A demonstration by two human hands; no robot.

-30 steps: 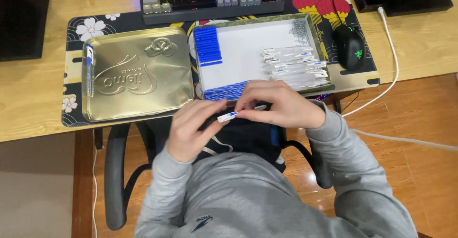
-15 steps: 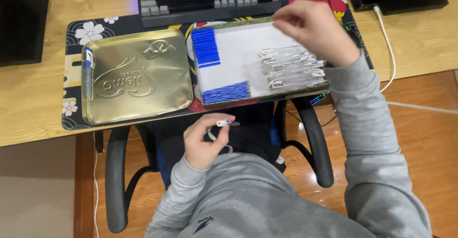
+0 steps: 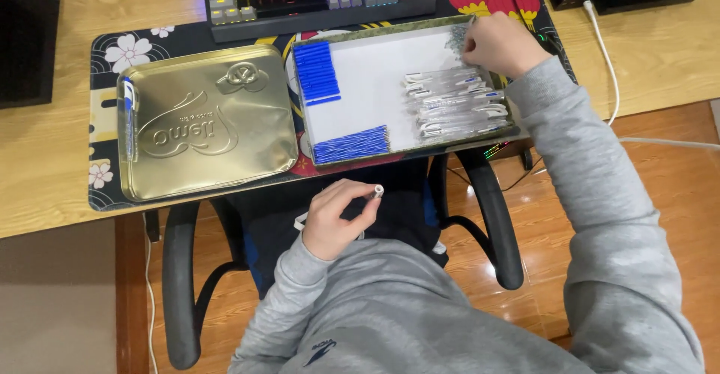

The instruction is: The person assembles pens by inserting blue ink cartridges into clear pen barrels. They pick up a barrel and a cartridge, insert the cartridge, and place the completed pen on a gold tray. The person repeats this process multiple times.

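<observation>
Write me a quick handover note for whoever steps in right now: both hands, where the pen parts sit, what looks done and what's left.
Left hand: held over the lap below the desk edge, gripping a clear pen barrel, open tip pointing up and to the right.
Right hand: reaching into the far right corner of the open tray; what the fingers touch is hidden.
In the tray: blue caps stacked at the far left, blue refills along the near edge, clear barrels piled on the right.
One pen lies on the gold tin lid, left edge.
Done: apparently that one pen. Left: the large stock in the tray.
</observation>
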